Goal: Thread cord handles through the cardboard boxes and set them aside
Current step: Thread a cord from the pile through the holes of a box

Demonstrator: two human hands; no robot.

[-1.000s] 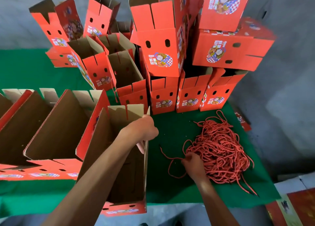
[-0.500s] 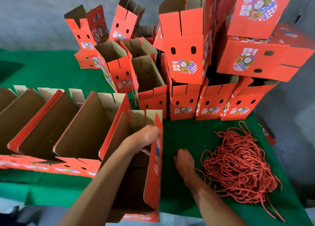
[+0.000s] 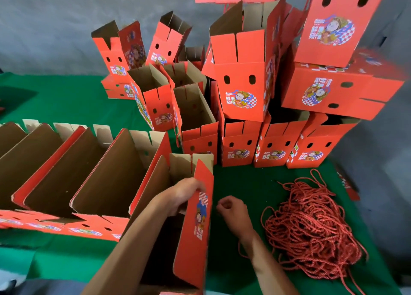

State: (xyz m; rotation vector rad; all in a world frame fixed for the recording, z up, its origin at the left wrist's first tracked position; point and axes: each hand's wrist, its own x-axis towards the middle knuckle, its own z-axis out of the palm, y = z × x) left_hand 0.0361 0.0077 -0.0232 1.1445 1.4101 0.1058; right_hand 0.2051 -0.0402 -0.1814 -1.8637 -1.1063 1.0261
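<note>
The nearest red cardboard box (image 3: 195, 239) lies open-topped at the table's front, brown inside. My left hand (image 3: 184, 194) reaches into it and grips the top edge of its right wall. Just to the right of that wall, my right hand (image 3: 232, 212) hovers over the green cloth with its fingers curled; it pinches a red cord (image 3: 241, 249) that trails under my wrist toward the tangled pile of red cords (image 3: 311, 228). The cord's end inside my fingers is hidden.
A row of several open boxes (image 3: 106, 183) lies to the left along the green table (image 3: 240, 179). Behind, upright red boxes stand and stack high (image 3: 240, 94), some leaning. The table's right edge (image 3: 347, 183) runs close past the cord pile, grey floor beyond.
My right hand left the cord pile and moved left toward the box, drawing a cord along. My left hand shifted along the box's wall and tilted it. The view swung left and closer.
</note>
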